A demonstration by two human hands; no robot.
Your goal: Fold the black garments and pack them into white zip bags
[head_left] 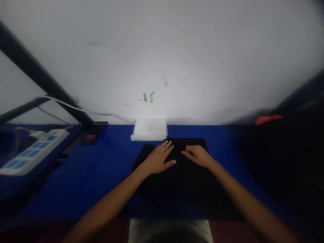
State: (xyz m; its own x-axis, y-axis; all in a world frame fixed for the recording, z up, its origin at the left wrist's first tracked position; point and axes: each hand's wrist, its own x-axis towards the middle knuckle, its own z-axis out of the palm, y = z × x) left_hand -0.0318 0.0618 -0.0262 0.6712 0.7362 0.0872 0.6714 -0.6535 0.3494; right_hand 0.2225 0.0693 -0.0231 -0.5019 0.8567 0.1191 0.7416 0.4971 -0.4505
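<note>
Lying under both hands, the black cloth (181,185) spreads from just beyond the fingertips back towards the person. The left hand (158,161) rests on it palm down, fingers extended and thumb apart, grasping nothing. The right hand (198,156) is half curled at the cloth, thumb and forefinger forward; whether it pinches any fabric, I cannot tell.

The cloth looks light, limp and matte, likely neither slippery nor fragile; it should fold easily but slump if lifted from one point, so the far corners, one beyond each hand, seem the best hold. Its outline is roughly blocky, with uneven edges. Just beyond the left fingertips sits a flat, smooth white stack (150,130); beneath everything is the blue tabletop (108,179).
</note>
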